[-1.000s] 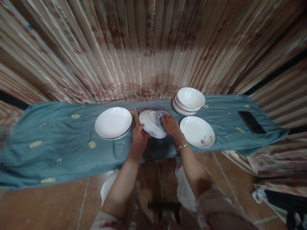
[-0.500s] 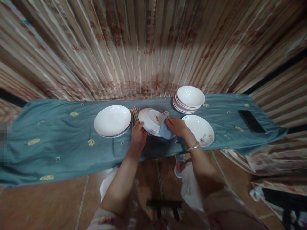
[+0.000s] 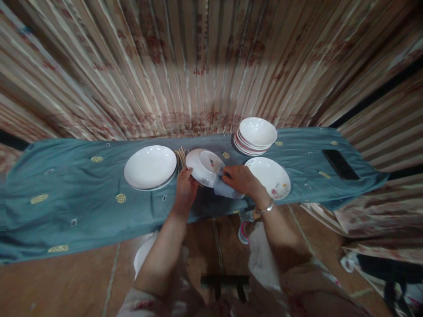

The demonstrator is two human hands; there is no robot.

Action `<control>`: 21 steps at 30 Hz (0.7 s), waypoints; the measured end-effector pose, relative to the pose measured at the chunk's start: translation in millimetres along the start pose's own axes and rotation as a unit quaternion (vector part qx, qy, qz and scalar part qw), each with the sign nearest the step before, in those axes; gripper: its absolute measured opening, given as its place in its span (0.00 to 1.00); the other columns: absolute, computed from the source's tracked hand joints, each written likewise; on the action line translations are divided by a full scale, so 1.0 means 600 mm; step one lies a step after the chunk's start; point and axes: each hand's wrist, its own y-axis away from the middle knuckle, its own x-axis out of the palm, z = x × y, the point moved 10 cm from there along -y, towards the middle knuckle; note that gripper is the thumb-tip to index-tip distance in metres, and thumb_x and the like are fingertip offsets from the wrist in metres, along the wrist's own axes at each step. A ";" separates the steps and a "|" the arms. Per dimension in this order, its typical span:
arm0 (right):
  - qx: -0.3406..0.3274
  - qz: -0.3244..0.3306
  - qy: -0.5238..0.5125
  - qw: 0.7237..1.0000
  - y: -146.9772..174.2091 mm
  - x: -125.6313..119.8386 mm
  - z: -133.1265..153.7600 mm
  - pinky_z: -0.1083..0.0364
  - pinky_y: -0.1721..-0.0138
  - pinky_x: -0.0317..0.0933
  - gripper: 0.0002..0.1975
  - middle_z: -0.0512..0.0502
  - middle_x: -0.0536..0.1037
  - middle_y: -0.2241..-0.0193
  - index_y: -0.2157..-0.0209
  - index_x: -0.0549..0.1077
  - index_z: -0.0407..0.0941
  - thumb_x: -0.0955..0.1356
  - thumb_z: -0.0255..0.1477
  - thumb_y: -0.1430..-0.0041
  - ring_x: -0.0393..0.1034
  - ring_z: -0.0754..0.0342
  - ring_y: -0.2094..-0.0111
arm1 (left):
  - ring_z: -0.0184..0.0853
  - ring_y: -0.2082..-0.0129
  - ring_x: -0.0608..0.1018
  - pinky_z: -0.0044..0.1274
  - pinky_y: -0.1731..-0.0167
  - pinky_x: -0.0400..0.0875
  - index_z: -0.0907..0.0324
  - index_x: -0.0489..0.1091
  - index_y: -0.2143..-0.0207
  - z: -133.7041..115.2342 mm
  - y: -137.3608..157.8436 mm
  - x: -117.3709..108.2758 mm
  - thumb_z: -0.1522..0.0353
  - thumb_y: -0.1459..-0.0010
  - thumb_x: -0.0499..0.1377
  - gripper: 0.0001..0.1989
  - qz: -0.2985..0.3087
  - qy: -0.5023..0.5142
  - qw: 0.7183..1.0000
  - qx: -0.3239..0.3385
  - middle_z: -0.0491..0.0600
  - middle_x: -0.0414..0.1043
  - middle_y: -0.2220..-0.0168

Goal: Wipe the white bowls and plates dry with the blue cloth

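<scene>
My left hand (image 3: 186,184) grips the left edge of a white plate (image 3: 200,166), which is tilted so its underside with a small printed mark faces me. In my right hand (image 3: 240,179) is a light blue cloth (image 3: 226,188), bunched against the plate's right rim. Behind the plate, on its left, lie several wooden chopsticks (image 3: 181,156). A stack of white plates (image 3: 150,167) rests left of my left hand. Partly behind my right wrist is a white plate with a flower pattern (image 3: 271,178).
A stack of white bowls (image 3: 257,132) stands at the back, right of centre. Near the right end lies a flat black phone-like object (image 3: 340,164). A teal patterned cloth (image 3: 89,185) covers the narrow table, with a pleated curtain (image 3: 194,66) behind it.
My right hand has shifted slightly down along the plate's rim, and the cloth now hangs lower. The left hand keeps its grip. The whole view has drifted a little.
</scene>
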 end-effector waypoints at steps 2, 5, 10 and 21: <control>-0.009 -0.010 -0.006 1.000 0.003 -0.005 0.007 0.54 0.60 0.59 0.14 0.37 0.83 0.57 0.54 0.77 0.41 0.61 0.28 0.29 0.78 0.45 0.54 | 0.29 0.71 0.75 0.20 0.68 0.69 0.59 0.69 0.71 0.000 -0.001 0.000 0.72 0.49 0.64 0.05 0.001 -0.003 1.000 0.002 0.44 0.74 0.71; -0.026 -0.026 -0.020 0.999 0.007 -0.010 0.017 0.54 0.60 0.59 0.13 0.39 0.83 0.57 0.56 0.77 0.41 0.62 0.28 0.30 0.78 0.46 0.55 | 0.29 0.71 0.75 0.20 0.69 0.69 0.58 0.69 0.70 -0.001 0.000 0.001 0.71 0.47 0.64 0.05 0.003 -0.007 1.000 0.005 0.44 0.73 0.71; -0.039 -0.047 -0.040 0.997 0.010 -0.014 0.027 0.54 0.60 0.58 0.11 0.40 0.83 0.59 0.57 0.77 0.41 0.63 0.28 0.30 0.78 0.47 0.57 | 0.29 0.72 0.75 0.20 0.70 0.69 0.58 0.70 0.70 -0.001 -0.001 0.002 0.72 0.45 0.64 0.04 0.007 -0.010 1.000 0.006 0.44 0.74 0.71; -0.071 -0.129 -0.095 0.985 0.012 -0.038 0.069 0.55 0.57 0.60 0.08 0.40 0.81 0.61 0.59 0.78 0.41 0.65 0.27 0.30 0.75 0.50 0.57 | 0.28 0.71 0.76 0.20 0.69 0.69 0.60 0.71 0.70 -0.004 0.010 0.014 0.76 0.44 0.59 0.04 -0.008 0.022 1.000 -0.005 0.46 0.75 0.70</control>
